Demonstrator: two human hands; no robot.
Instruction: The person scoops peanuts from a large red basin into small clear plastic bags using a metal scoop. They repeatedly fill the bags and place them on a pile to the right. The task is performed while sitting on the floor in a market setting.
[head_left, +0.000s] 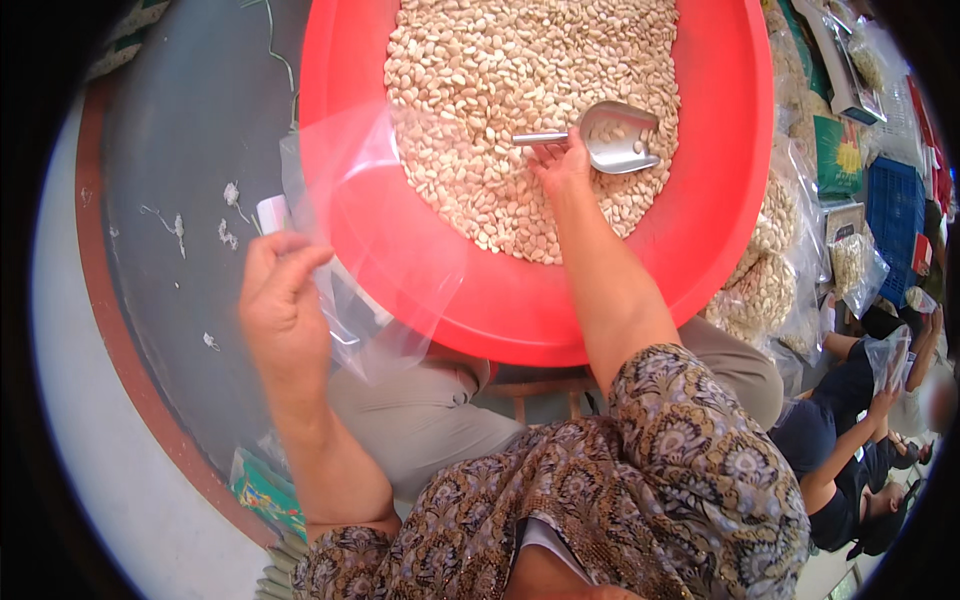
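A large red plastic tub (480, 319) holds a broad bed of pale, flat beans (480, 97). My right hand (561, 161) is at the handle of a metal scoop (626, 161), its thumb by the neck. The scoop's mouth points right, low over the beans, and a few beans lie in it. My left hand (289, 292) is raised beside the tub's left rim, thumb and fingers pinched on the edge of a clear plastic bag (397, 292). The bag hangs over the rim and looks empty; the hand is slightly blurred.
Bags of beans (765, 277) crowd the tub's right side. Beyond them are a blue plastic crate (896, 225) and a green printed packet (838, 157). Other people (840, 442) sit at lower right. White scraps (227, 234) dot the grey floor (187, 150).
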